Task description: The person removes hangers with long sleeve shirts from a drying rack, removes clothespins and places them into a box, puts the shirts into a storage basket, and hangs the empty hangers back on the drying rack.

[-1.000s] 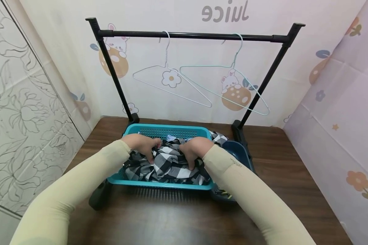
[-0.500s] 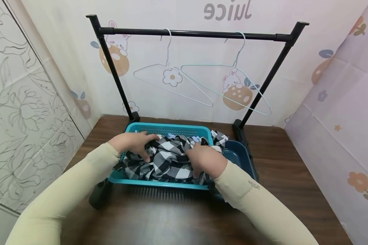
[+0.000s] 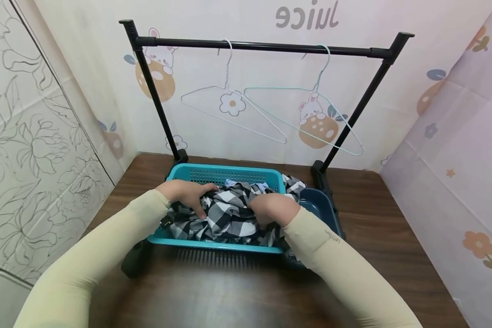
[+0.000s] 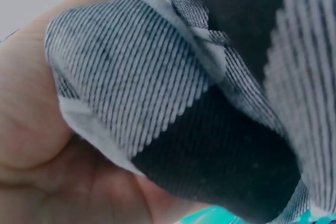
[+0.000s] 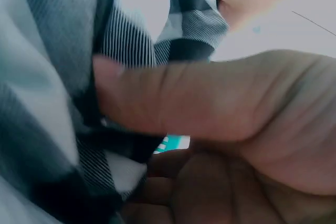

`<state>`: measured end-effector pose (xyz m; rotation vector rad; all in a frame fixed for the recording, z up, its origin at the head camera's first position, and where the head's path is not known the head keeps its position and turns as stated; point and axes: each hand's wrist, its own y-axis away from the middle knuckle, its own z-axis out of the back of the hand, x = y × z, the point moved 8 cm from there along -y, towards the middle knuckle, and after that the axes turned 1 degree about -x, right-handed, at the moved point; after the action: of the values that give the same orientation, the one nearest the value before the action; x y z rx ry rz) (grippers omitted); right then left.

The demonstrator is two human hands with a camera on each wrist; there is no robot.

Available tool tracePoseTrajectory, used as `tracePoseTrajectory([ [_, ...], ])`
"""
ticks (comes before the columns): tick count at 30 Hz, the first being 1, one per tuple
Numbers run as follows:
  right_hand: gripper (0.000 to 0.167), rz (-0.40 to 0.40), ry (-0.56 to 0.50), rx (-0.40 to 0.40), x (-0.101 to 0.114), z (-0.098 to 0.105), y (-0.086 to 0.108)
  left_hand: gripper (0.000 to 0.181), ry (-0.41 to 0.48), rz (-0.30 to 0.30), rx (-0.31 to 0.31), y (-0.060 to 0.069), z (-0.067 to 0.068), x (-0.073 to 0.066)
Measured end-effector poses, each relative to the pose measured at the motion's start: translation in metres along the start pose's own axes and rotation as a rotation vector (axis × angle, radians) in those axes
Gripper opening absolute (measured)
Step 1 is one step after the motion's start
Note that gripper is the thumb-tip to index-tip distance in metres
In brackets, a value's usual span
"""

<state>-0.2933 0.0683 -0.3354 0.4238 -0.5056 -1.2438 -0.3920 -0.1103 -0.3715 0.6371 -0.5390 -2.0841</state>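
Observation:
A crumpled black-and-white checked garment [image 3: 223,216] lies bunched in a turquoise plastic basket [image 3: 217,246]. My left hand [image 3: 186,195] grips its left part, and in the left wrist view a thick fold of the checked cloth [image 4: 131,66] sits in the palm. On the right side my right hand [image 3: 274,208] holds the cloth too. The right wrist view has my thumb [image 5: 173,98] against the fabric and the fingers curled behind it; their tips are hidden. Some light blue cloth [image 3: 262,186] peeks out at the basket's back.
Behind the basket stands a black rack [image 3: 262,46] with a white hanger [image 3: 227,114] and a pale green hanger [image 3: 303,120] on its bar. A dark blue basin [image 3: 321,207] is at the right, partly behind my right arm. Everything rests on a brown wooden table [image 3: 393,255].
Both hands stay at the checked garment. My left hand opened outward a little, then moved back in; my right hand has shifted slightly right. The garment's folds have moved a little within the basket.

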Motion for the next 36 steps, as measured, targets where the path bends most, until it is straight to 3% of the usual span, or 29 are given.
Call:
tracePoseTrajectory([
  [3, 0.068, 0.112, -0.107, -0.064, -0.010, 0.019, 0.014, 0.113, -0.017, 0.029, 0.015, -0.003, 0.001, -0.001],
  [6, 0.063, 0.187, -0.242, -0.205, -0.034, 0.046, 0.030, 0.114, -0.025, 0.045, 0.028, -0.004, 0.002, -0.001],
  [8, 0.055, 0.188, -0.267, -0.304, -0.054, 0.060, 0.036, 0.114, -0.023, 0.052, 0.033, -0.003, 0.002, -0.001],
  [10, 0.052, 0.127, -0.260, -0.344, -0.076, 0.063, 0.037, 0.114, -0.020, 0.055, 0.036, -0.003, 0.002, -0.001],
  [15, 0.066, -0.042, -0.220, -0.217, -0.118, 0.038, 0.018, 0.113, -0.022, 0.056, 0.030, -0.003, 0.002, -0.001],
  [17, 0.065, -0.051, -0.239, -0.198, -0.126, 0.028, 0.007, 0.113, -0.022, 0.054, 0.027, -0.002, 0.002, -0.001],
  [19, 0.049, -0.028, -0.264, -0.219, -0.131, 0.022, -0.002, 0.112, -0.021, 0.053, 0.025, -0.001, 0.002, -0.001],
  [23, 0.006, 0.007, -0.264, -0.324, -0.137, 0.028, 0.000, 0.112, -0.008, 0.037, 0.017, -0.001, 0.003, -0.003],
  [27, 0.008, -0.063, -0.284, -0.466, -0.136, 0.050, 0.030, 0.110, 0.027, 0.021, 0.008, 0.001, 0.004, -0.002],
  [30, 0.013, -0.098, -0.322, -0.599, -0.123, 0.070, 0.059, 0.108, 0.038, 0.011, 0.000, 0.004, 0.005, 0.001],
  [33, 0.015, -0.032, -0.350, -0.739, -0.095, 0.087, 0.084, 0.105, 0.028, -0.007, -0.007, 0.006, 0.007, 0.002],
  [36, 0.014, 0.111, -0.370, -0.822, -0.057, 0.097, 0.097, 0.102, 0.014, -0.028, -0.007, 0.008, 0.010, 0.000],
])
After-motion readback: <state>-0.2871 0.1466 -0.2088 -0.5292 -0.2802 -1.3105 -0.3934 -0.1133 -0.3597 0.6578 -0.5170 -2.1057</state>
